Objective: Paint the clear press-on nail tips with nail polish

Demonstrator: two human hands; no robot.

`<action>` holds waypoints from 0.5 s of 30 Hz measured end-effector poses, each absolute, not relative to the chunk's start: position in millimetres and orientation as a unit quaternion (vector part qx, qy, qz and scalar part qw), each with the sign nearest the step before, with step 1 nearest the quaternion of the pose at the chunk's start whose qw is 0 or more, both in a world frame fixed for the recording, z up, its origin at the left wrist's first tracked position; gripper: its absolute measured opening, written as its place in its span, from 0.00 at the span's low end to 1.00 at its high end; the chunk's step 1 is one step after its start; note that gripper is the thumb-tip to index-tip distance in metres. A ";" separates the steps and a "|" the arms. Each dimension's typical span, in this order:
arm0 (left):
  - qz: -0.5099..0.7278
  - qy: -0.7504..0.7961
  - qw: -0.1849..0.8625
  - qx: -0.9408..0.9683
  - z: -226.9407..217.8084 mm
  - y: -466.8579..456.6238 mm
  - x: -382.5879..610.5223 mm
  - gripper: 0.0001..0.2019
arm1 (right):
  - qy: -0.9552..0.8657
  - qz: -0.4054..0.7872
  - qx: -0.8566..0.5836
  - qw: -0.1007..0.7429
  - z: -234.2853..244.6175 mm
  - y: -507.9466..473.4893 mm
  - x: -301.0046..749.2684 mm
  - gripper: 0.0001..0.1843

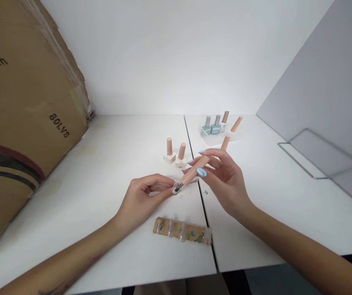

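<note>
My right hand (225,178) pinches a peach-coloured nail polish brush cap (193,170) between thumb and fingers, its dark brush tip pointing down-left. My left hand (143,196) is closed in a pinch on a small clear false nail tip (176,188), which the brush tip touches. My right fingernails are light blue. Below my hands a tan strip (182,231) lies flat on the white table (117,164) and carries several clear nail tips, some with paint on them.
Two peach-capped polish bottles (176,152) stand just behind my hands. Further back is a cluster of teal and pale bottles (217,125). A large cardboard box (25,114) fills the left. A grey panel with a wire stand (320,153) is on the right.
</note>
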State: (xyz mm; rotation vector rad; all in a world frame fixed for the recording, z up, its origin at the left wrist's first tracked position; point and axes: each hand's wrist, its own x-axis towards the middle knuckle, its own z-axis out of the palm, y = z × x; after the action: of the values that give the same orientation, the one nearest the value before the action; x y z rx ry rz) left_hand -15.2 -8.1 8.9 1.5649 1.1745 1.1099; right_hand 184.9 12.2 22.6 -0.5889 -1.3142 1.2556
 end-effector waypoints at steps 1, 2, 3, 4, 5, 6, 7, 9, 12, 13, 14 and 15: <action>0.444 0.471 0.431 0.629 9.0 -8.0 -15.1 0.01 | -0.564 0.538 -0.246 0.576 22.6 11.9 184.0 0.12; 0.443 0.470 0.430 0.630 8.9 -7.9 -15.2 0.01 | -0.567 0.537 -0.246 0.575 22.8 11.9 183.4 0.12; 0.443 0.470 0.428 0.632 8.5 -7.9 -15.6 0.01 | -0.567 0.533 -0.249 0.576 23.2 12.0 183.3 0.12; 0.444 0.469 0.426 0.634 8.0 -7.8 -16.1 0.01 | -0.565 0.528 -0.258 0.580 23.6 12.3 183.5 0.12; 0.445 0.468 0.423 0.636 7.3 -7.8 -16.7 0.01 | -0.560 0.521 -0.269 0.585 24.0 12.7 184.1 0.12; 0.446 0.467 0.420 0.637 6.7 -7.9 -17.2 0.01 | -0.556 0.513 -0.282 0.591 24.2 13.1 184.9 0.12; 0.447 0.467 0.418 0.639 6.1 -7.9 -17.7 0.01 | -0.552 0.505 -0.292 0.596 24.3 13.5 185.8 0.12; 0.449 0.465 0.414 0.641 5.7 -7.9 -18.1 0.01 | -0.550 0.496 -0.300 0.601 23.8 14.0 187.2 0.13; 0.451 0.460 0.410 0.646 6.9 -7.8 -16.9 0.02 | -0.568 0.489 -0.269 0.604 22.1 13.5 186.8 0.13; 0.450 0.459 0.409 0.648 7.5 -7.8 -16.4 0.02 | -0.578 0.490 -0.253 0.601 21.6 13.1 186.2 0.13; 0.449 0.458 0.409 0.650 8.1 -7.7 -15.9 0.02 | -0.588 0.490 -0.241 0.597 21.2 12.6 185.6 0.13; 0.449 0.457 0.408 0.651 8.4 -7.6 -15.5 0.02 | -0.595 0.490 -0.235 0.592 21.2 12.1 185.0 0.13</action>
State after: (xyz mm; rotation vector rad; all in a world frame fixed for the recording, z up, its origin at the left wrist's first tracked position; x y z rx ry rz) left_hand -15.5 -7.6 8.4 1.6403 1.1517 1.1305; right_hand 185.0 12.1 21.2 -0.5470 -1.3841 1.1387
